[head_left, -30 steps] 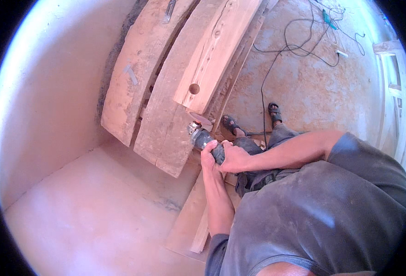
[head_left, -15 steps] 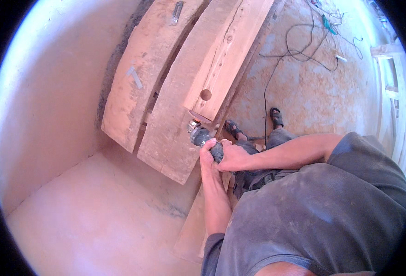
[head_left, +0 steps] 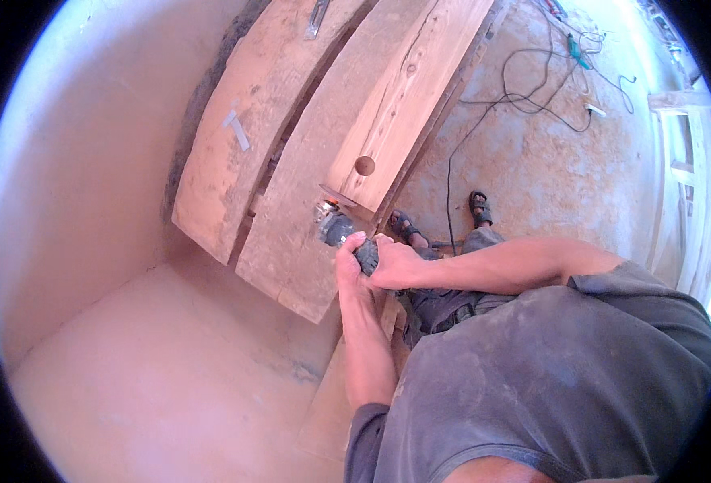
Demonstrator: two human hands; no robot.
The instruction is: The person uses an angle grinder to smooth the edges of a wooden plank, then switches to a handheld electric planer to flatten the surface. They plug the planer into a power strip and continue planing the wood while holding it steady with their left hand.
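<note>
Both hands are closed around one dark angle grinder (head_left: 336, 230). My left hand (head_left: 349, 254) wraps its body from the left, and my right hand (head_left: 395, 262) grips the rear part from the right. The grinder's thin disc (head_left: 337, 196) stands at the near end of a pale wooden beam (head_left: 410, 88), by its left corner; whether it touches the wood I cannot tell. A dark crack runs along the beam, and a round hole (head_left: 365, 166) sits near that end. Under the beam lies a wide, dusty plank (head_left: 287, 266).
Another thick plank (head_left: 210, 197) lies to the left across a narrow gap, carrying a grey angled strip (head_left: 237, 131) and a metal tool (head_left: 317, 19). A dark cable (head_left: 450, 173) coils over the dusty floor (head_left: 532, 173) at right. A pale wooden frame (head_left: 689, 177) stands at far right.
The grinder has shifted left and slightly away from me, its disc moving along the beam's end toward the left corner. Both hands moved with it, keeping their grip.
</note>
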